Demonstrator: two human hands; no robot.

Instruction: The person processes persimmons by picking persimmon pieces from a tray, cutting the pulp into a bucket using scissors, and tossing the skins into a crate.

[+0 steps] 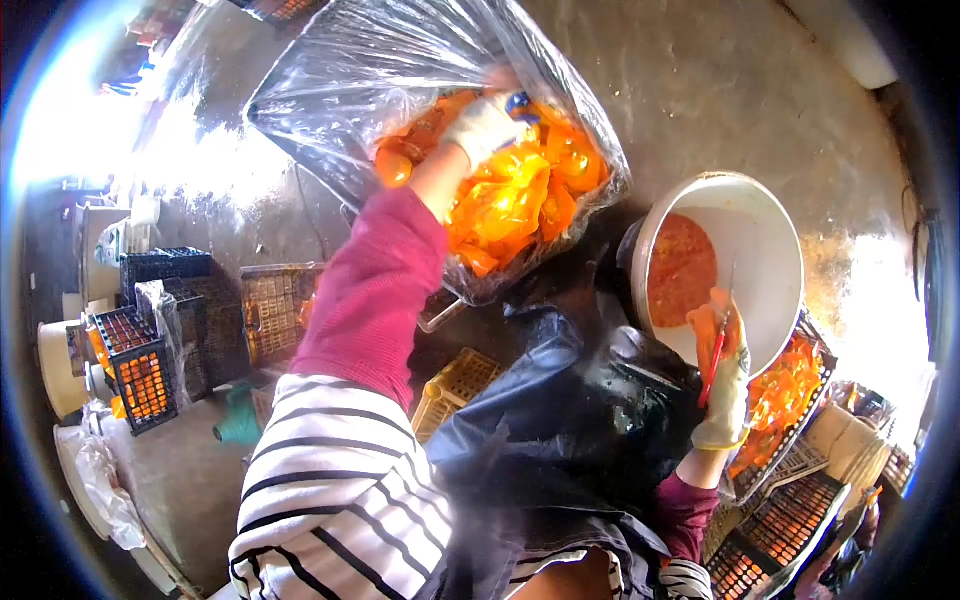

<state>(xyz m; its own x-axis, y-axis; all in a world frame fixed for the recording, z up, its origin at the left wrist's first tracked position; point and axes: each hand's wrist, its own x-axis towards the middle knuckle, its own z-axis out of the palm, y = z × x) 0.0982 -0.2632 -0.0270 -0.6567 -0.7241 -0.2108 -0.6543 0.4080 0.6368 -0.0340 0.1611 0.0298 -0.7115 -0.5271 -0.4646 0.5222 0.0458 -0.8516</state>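
My left hand (485,128), in a pale glove with blue at the fingertips, reaches into a clear plastic bag (350,75). It touches a heap of shiny orange pieces (510,200) that look like peppers; what its fingers grip, if anything, is unclear. My right hand (727,385), in a whitish glove with orange-stained fingertips, is closed on a knife (714,362) with a red handle and a thin blade pointing up. That hand is at the near rim of a white bucket (765,240), which tilts toward me and contains reddish-orange pulp (682,270).
A dark apron (540,400) covers my lap. On the right, a crate of orange pieces (785,400) stands beside another dark crate (780,530). Black crates (140,365), a tan crate (270,320) and pale buckets (62,365) stand on the left. A yellow crate (455,385) lies below the bag.
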